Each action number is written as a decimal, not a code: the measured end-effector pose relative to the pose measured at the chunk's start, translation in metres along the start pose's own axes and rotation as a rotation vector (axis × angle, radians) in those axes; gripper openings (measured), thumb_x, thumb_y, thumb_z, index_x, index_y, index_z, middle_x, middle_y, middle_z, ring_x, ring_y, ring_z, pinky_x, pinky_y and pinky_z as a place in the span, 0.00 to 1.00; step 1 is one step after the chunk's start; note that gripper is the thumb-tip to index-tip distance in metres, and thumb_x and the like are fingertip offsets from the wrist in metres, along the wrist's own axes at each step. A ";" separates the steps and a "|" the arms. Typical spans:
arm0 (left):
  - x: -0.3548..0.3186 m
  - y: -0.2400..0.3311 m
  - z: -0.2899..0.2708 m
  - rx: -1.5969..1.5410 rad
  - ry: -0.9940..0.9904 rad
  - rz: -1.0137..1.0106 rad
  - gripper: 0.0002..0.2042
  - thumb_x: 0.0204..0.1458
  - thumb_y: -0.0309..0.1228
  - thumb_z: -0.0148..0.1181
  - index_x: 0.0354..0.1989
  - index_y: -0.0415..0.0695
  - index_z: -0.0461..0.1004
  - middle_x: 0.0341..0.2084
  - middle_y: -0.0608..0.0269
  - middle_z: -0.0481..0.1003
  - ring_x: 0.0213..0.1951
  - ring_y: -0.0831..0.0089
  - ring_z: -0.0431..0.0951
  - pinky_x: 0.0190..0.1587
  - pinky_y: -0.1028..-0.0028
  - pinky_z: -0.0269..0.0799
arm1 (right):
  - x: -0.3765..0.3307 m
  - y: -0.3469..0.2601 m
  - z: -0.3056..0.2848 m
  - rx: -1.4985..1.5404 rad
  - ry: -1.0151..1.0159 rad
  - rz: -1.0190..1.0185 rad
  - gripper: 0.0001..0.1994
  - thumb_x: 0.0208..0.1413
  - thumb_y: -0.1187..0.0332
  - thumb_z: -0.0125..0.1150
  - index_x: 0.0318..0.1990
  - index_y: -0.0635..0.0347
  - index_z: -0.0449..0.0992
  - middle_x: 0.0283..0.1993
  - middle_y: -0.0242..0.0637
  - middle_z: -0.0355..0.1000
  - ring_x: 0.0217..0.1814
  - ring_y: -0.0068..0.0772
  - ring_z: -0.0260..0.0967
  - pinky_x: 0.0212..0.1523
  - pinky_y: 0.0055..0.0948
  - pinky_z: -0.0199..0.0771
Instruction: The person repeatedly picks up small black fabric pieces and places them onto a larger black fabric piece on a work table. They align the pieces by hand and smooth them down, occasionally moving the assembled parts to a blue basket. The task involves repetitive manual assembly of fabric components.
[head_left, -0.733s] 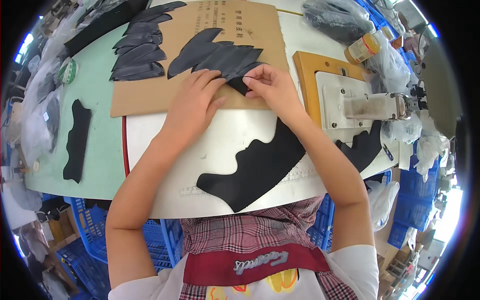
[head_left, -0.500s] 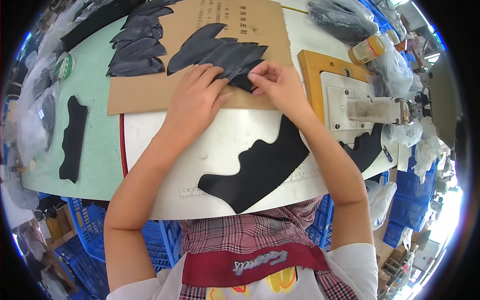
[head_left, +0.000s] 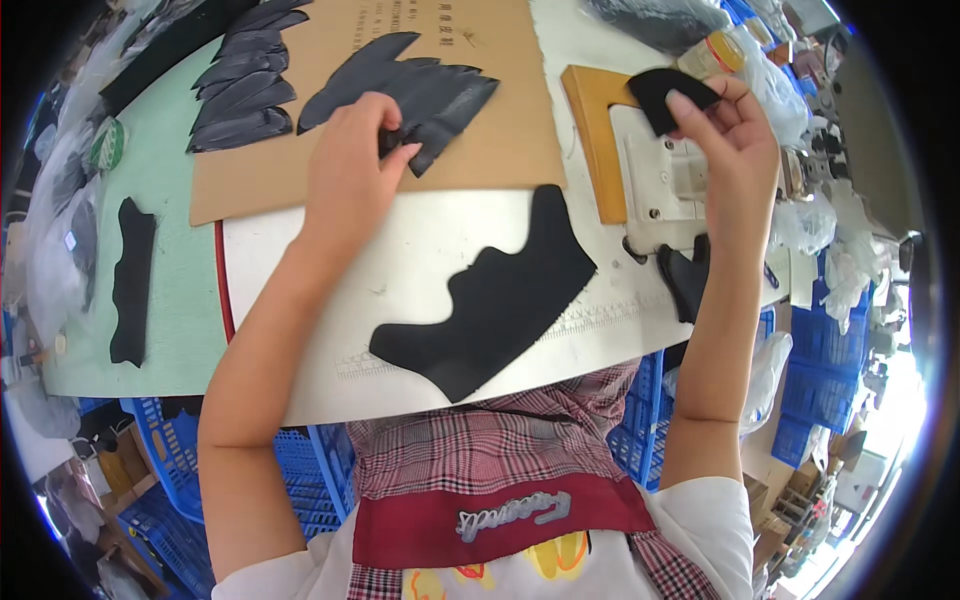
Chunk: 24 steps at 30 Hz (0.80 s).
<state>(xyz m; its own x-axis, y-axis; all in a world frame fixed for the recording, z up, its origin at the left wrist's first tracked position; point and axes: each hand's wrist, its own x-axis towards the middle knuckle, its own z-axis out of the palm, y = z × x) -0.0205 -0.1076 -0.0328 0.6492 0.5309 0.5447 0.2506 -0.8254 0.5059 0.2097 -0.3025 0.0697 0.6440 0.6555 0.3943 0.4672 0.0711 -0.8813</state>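
My right hand point(head_left: 735, 135) is raised over the right side of the table, pinching a small black half-moon piece point(head_left: 652, 92) between thumb and fingers. At the near edge of overlapping dark, shiny pieces point(head_left: 430, 100) on the cardboard point(head_left: 500, 160), my left hand point(head_left: 350, 165) has thumb and fingers curled together. A dark bit shows between them, but I cannot make out what it is. Nearer to me, a larger black cut piece point(head_left: 500, 305) with a wavy edge lies flat across a printed ruler scale on the white tabletop.
Another row of overlapping dark pieces point(head_left: 240, 90) lies at the cardboard's left. A narrow black piece point(head_left: 132, 280) and a green tape roll point(head_left: 108, 148) are on the green surface. At right stand a yellow-framed machine bed point(head_left: 590, 130), another black piece point(head_left: 685, 280) and a jar point(head_left: 715, 55).
My right hand has moved right, away from the overlapping pieces, carrying the black half-moon piece. My left hand's fingers, spread over the pieces before, have curled in. The whole view has shifted slightly.
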 end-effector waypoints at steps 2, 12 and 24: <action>-0.001 0.001 -0.002 -0.012 -0.025 -0.065 0.15 0.45 0.23 0.67 0.39 0.41 0.68 0.34 0.62 0.72 0.39 0.56 0.71 0.42 0.64 0.68 | -0.029 -0.011 -0.005 0.014 -0.076 0.025 0.21 0.50 0.77 0.69 0.52 0.66 0.72 0.34 0.34 0.76 0.34 0.19 0.71 0.36 0.17 0.70; -0.002 -0.004 -0.006 -0.127 -0.118 -0.170 0.04 0.52 0.23 0.64 0.32 0.36 0.76 0.30 0.66 0.70 0.29 0.73 0.69 0.35 0.75 0.66 | -0.107 -0.022 -0.009 0.262 -0.189 0.278 0.17 0.49 0.79 0.69 0.48 0.70 0.76 0.28 0.26 0.69 0.27 0.11 0.65 0.31 0.11 0.64; -0.010 0.020 -0.023 0.146 0.086 0.125 0.06 0.55 0.28 0.62 0.38 0.38 0.75 0.33 0.61 0.74 0.34 0.68 0.73 0.39 0.71 0.68 | -0.115 -0.006 0.003 0.366 -0.195 0.356 0.15 0.50 0.80 0.69 0.45 0.71 0.74 0.36 0.33 0.73 0.31 0.14 0.70 0.33 0.14 0.71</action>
<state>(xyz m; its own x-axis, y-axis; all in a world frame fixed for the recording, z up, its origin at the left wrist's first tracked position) -0.0384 -0.1255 -0.0128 0.6193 0.4317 0.6558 0.2770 -0.9017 0.3319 0.1309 -0.3762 0.0294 0.5831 0.8118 0.0301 -0.0228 0.0534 -0.9983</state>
